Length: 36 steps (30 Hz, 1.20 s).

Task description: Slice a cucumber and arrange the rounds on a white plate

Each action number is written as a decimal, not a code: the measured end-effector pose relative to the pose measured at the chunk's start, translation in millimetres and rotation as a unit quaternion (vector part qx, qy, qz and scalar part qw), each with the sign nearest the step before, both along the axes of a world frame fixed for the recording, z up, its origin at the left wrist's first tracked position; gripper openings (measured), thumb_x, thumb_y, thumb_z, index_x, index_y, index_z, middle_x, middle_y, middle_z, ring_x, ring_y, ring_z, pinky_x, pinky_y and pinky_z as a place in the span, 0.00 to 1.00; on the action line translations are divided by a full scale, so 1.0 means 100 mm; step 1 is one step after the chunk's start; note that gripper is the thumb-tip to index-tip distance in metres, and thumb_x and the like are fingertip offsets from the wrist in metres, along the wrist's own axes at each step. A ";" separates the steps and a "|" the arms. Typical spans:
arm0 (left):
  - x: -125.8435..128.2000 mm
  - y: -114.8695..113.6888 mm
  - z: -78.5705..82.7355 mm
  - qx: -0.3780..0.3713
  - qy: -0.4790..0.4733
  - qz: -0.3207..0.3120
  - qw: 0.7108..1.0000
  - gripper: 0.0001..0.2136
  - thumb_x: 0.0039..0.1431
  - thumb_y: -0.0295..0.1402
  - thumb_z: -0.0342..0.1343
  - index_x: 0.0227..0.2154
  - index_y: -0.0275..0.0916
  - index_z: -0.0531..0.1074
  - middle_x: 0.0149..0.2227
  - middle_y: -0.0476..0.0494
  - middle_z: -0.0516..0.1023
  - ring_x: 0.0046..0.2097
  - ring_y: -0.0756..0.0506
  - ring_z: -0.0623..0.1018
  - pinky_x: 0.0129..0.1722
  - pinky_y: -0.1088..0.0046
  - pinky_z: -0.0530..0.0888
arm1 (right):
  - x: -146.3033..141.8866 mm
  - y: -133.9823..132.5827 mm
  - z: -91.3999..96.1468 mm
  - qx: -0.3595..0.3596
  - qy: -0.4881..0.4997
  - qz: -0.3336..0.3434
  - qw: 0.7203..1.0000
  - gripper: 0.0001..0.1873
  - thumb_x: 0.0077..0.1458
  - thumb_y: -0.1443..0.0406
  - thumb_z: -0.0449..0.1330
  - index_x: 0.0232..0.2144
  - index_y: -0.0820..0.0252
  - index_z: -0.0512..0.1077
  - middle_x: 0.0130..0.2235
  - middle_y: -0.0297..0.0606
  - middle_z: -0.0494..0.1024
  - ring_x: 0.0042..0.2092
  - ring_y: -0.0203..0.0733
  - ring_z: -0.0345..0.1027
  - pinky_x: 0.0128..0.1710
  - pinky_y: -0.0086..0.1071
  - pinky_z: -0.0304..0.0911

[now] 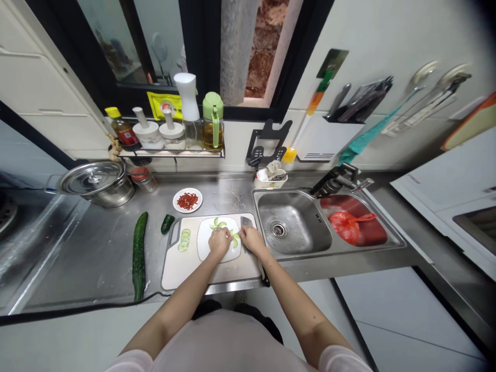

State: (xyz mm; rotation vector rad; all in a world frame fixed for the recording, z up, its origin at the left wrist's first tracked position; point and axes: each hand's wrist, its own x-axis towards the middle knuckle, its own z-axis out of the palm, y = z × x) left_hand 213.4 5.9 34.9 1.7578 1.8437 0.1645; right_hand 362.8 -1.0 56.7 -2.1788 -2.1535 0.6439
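Note:
On the cutting board (182, 271) stands a white plate (204, 248) with thin cucumber slices (219, 223) fanned along its far side. Over the plate, my left hand (220, 242) is closed, its fingertips pinched at a cucumber slice (234, 242) near the plate's right side. My right hand (251, 238) meets it from the right, fingers pinched at the same slices. A knife (265, 279) lies along the board's right edge, partly hidden under my right forearm. A row of cut cucumber slices (185, 240) rests on the board's left part.
Left of the board lie a whole cucumber (139, 253) and a cucumber stub (167, 224). Behind it sits a small dish of red pieces (188, 200). A lidded pot (96, 183) stands far left. The double sink (294, 222) is at right, with a red bag (346, 227) in one basin.

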 end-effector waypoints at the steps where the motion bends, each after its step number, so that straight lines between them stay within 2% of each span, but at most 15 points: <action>1: 0.00 0.00 0.00 0.001 0.000 -0.001 1.000 0.06 0.57 0.40 0.57 0.31 0.44 0.72 0.42 0.45 0.74 0.47 0.43 0.73 0.41 0.70 0.67 | 0.00 -0.01 0.00 0.004 0.002 -0.002 1.000 0.13 0.63 0.60 0.51 0.39 0.59 0.72 0.42 0.43 0.76 0.41 0.40 0.69 0.36 0.29 0.53; 7: -0.01 -0.02 0.01 0.003 -0.012 0.006 1.000 0.06 0.57 0.39 0.56 0.33 0.44 0.73 0.42 0.45 0.75 0.46 0.43 0.73 0.40 0.70 0.67 | 0.04 -0.05 0.01 0.031 0.025 -0.016 0.999 0.12 0.62 0.61 0.50 0.38 0.60 0.72 0.40 0.41 0.76 0.39 0.39 0.68 0.35 0.28 0.53; 13: -0.04 -0.07 0.01 -0.004 -0.070 0.061 0.996 0.06 0.58 0.37 0.56 0.37 0.46 0.73 0.38 0.48 0.77 0.41 0.46 0.75 0.36 0.73 0.66 | 0.08 -0.10 -0.01 0.058 0.080 -0.053 0.994 0.10 0.61 0.64 0.51 0.36 0.60 0.72 0.38 0.39 0.77 0.39 0.37 0.68 0.36 0.26 0.54; 17: -0.14 -0.12 0.02 0.031 -0.115 0.102 0.988 0.07 0.58 0.36 0.56 0.39 0.45 0.73 0.37 0.48 0.77 0.40 0.46 0.75 0.36 0.74 0.66 | 0.04 -0.17 -0.04 0.091 0.118 -0.085 0.985 0.10 0.60 0.64 0.52 0.36 0.59 0.73 0.37 0.38 0.77 0.38 0.38 0.68 0.38 0.27 0.55; 21: -0.36 -0.21 0.03 0.077 -0.136 0.141 0.978 0.08 0.57 0.36 0.55 0.39 0.43 0.74 0.36 0.47 0.76 0.40 0.46 0.75 0.37 0.73 0.66 | -0.11 -0.25 -0.04 0.109 0.147 -0.076 0.980 0.10 0.60 0.64 0.52 0.35 0.59 0.72 0.34 0.36 0.76 0.35 0.37 0.66 0.34 0.27 0.54; 27: -0.81 -0.40 0.01 0.120 -0.100 0.188 0.970 0.08 0.56 0.36 0.54 0.37 0.42 0.75 0.35 0.45 0.76 0.39 0.45 0.74 0.37 0.73 0.65 | -0.49 -0.47 0.01 0.094 0.171 0.015 0.981 0.07 0.59 0.65 0.53 0.33 0.57 0.71 0.31 0.34 0.73 0.33 0.36 0.64 0.32 0.27 0.51; 32: -1.22 -0.53 -0.05 0.110 -0.053 0.238 0.963 0.09 0.56 0.36 0.53 0.37 0.43 0.75 0.38 0.44 0.77 0.40 0.43 0.75 0.37 0.71 0.65 | -0.72 -0.74 0.04 0.057 0.183 0.076 0.978 0.07 0.60 0.66 0.52 0.31 0.57 0.69 0.32 0.34 0.73 0.33 0.36 0.64 0.30 0.27 0.50; 36: -1.45 -0.61 -0.11 0.088 -0.005 0.254 0.963 0.14 0.56 0.39 0.53 0.43 0.42 0.73 0.38 0.42 0.76 0.42 0.39 0.75 0.39 0.67 0.66 | -0.73 -0.88 0.02 0.049 0.186 0.092 0.977 0.08 0.60 0.65 0.52 0.31 0.57 0.69 0.31 0.34 0.72 0.31 0.35 0.63 0.30 0.27 0.50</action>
